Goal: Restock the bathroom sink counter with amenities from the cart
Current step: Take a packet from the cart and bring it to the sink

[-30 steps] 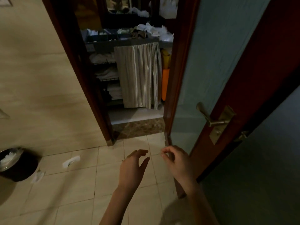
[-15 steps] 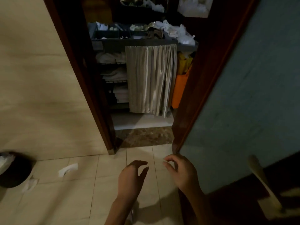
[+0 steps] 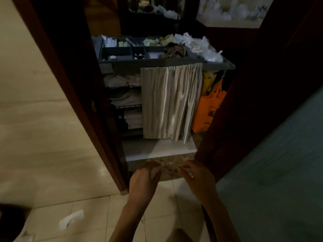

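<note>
The grey housekeeping cart (image 3: pixel 216 64) stands just beyond the doorway, its top tray split into compartments with small amenity bottles (image 3: pixel 139 56) and packets. A beige curtain (image 3: pixel 172 100) covers its front, with folded white linens (image 3: pixel 125 97) on shelves to the left. My left hand (image 3: pixel 142 184) and my right hand (image 3: pixel 199 179) hang low before me over the threshold, fingers loosely curled and holding nothing. Both are well short of the cart.
A dark wooden door frame (image 3: pixel 83 95) stands on the left and the open door (image 3: pixel 272 137) on the right. An orange bag (image 3: pixel 207 112) hangs at the cart's right side. White litter (image 3: pixel 71 220) lies on the tiled floor, with a dark bin's edge (image 3: pixel 10 222) at lower left.
The view has moved forward toward the doorway, so the cart looks nearer and larger. The door handle has left the view. Both hands stay raised, empty, and have come slightly closer together.
</note>
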Action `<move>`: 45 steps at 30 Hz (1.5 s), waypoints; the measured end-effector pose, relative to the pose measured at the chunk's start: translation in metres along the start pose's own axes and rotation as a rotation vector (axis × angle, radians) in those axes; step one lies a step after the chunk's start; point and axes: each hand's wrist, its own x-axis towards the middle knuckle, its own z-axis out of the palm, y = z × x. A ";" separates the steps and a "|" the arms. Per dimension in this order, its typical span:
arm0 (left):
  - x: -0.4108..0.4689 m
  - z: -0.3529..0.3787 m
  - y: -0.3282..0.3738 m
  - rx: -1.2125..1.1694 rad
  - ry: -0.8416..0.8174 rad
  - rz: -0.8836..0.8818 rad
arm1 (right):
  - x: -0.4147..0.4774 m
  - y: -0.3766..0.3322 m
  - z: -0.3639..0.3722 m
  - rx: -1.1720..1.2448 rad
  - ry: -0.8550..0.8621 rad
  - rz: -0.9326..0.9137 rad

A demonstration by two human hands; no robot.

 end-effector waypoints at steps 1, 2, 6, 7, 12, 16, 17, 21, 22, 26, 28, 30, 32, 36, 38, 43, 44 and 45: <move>0.014 0.003 -0.002 -0.004 -0.025 -0.007 | 0.012 0.001 0.001 -0.003 -0.002 0.018; 0.025 0.005 -0.003 -0.014 -0.045 -0.017 | 0.020 0.000 0.001 -0.007 -0.012 0.050; 0.079 0.013 -0.013 -0.033 -0.085 -0.048 | 0.073 0.009 0.008 0.009 -0.038 0.077; 0.092 0.015 -0.015 -0.036 -0.092 -0.064 | 0.088 0.011 0.011 0.002 -0.039 0.073; 0.174 0.019 -0.024 -0.020 -0.085 -0.027 | 0.182 0.016 0.025 0.022 -0.061 0.060; 0.260 0.022 -0.011 -0.006 -0.048 -0.029 | 0.280 0.017 0.013 0.024 -0.036 -0.007; 0.282 0.024 -0.006 -0.011 -0.049 -0.040 | 0.303 0.017 0.008 0.015 -0.038 -0.007; 0.376 0.033 0.023 0.004 -0.062 -0.039 | 0.391 0.027 -0.009 0.029 -0.010 -0.061; 0.394 0.034 0.031 0.005 -0.056 -0.023 | 0.408 0.029 -0.011 0.029 -0.022 -0.070; 0.448 0.039 0.039 -0.012 -0.024 -0.036 | 0.468 0.040 -0.005 0.025 -0.090 -0.071; 0.465 0.039 0.031 -0.004 0.001 -0.056 | 0.488 0.041 0.001 0.045 -0.104 -0.081; 0.485 0.038 0.019 -0.025 0.035 -0.089 | 0.509 0.042 0.009 0.064 -0.133 -0.079; 0.510 0.036 0.013 -0.047 0.059 -0.114 | 0.531 0.043 0.017 0.080 -0.157 -0.063; 0.572 0.031 0.011 -0.062 0.109 -0.041 | 0.584 0.046 0.021 0.119 -0.174 -0.059; 0.610 0.023 0.017 -0.080 0.136 0.030 | 0.616 0.044 0.017 0.126 -0.154 -0.076; 0.720 -0.004 0.020 -0.117 0.253 0.122 | 0.721 0.019 0.013 0.139 -0.038 -0.121; 0.743 -0.011 0.017 -0.114 0.264 0.112 | 0.746 0.008 0.015 0.142 -0.052 -0.114; 0.760 -0.016 0.013 -0.102 0.275 0.100 | 0.764 -0.001 0.016 0.139 -0.068 -0.115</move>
